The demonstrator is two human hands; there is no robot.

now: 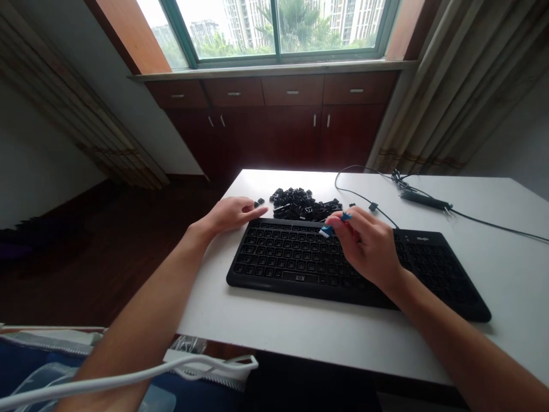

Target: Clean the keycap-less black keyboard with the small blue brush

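A black keyboard [300, 257] with its keycaps taken off lies slantwise on the white table. Above its upper middle, my right hand [369, 240] pinches a small blue brush [326, 230] with short white bristles. The bristle end points left, over the top rows of bare key sockets. My left hand [234, 214] rests at the keyboard's upper left corner, thumb stretched along the edge and the other fingers partly hidden; it holds nothing that I can see. Just behind the keyboard is a heap of loose black keycaps [295, 200], close to both hands.
A thin cable runs from behind the keyboard to a coiled bundle [400, 180] at the back right. Near it lies a black stick-like tool [424, 199] with wire prongs. A white cable [141, 375] crosses at lower left. Cabinets [274, 131] stand beyond the table [484, 217].
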